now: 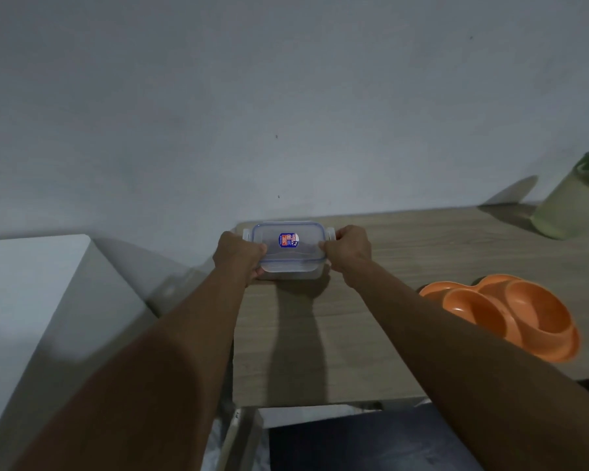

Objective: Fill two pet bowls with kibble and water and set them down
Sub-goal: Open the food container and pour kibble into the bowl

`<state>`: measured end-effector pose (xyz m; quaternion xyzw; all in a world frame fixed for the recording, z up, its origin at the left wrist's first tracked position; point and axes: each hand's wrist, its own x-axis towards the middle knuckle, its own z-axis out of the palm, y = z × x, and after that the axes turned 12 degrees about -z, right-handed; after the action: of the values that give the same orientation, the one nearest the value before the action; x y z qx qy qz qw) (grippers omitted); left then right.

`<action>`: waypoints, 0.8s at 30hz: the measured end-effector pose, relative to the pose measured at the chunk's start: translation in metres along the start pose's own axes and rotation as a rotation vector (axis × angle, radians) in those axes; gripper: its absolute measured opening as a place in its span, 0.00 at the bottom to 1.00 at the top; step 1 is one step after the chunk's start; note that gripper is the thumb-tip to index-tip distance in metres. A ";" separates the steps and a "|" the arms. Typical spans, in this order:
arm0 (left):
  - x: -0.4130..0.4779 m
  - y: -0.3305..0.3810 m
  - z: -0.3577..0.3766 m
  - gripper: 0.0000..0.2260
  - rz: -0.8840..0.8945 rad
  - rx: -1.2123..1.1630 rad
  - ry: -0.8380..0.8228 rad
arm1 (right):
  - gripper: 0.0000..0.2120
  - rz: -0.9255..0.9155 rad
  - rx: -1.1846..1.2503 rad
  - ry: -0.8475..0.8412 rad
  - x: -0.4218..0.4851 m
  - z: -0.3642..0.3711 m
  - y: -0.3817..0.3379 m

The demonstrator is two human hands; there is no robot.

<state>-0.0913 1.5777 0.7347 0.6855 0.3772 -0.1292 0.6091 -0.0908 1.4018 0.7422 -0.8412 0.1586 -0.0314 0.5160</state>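
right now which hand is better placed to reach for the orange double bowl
The right hand, likely. The orange double bowl lies on the table beside the right forearm. Both hands grip the lidded clear container; the left hand at its far end would have to cross over.

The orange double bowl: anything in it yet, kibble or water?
Empty. Both wells of the orange double bowl show bare orange plastic, with no kibble visible; a thin film of water could not be ruled out in this dim view.
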 end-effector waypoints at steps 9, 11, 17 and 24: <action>-0.058 -0.017 -0.017 0.12 0.051 -0.056 0.052 | 0.09 0.000 0.108 -0.132 -0.038 -0.038 -0.013; -0.067 -0.032 -0.020 0.12 0.025 -0.061 0.041 | 0.08 0.012 0.093 -0.152 -0.051 -0.040 -0.005; -0.072 -0.086 -0.023 0.14 -0.059 -0.038 0.019 | 0.09 0.045 -0.037 -0.169 -0.082 -0.040 0.031; -0.063 -0.122 -0.017 0.15 -0.116 0.117 0.080 | 0.10 0.036 -0.199 -0.229 -0.089 -0.026 0.080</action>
<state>-0.2213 1.5679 0.6882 0.7014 0.4322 -0.1587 0.5441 -0.1995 1.3728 0.6934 -0.8832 0.1160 0.0898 0.4454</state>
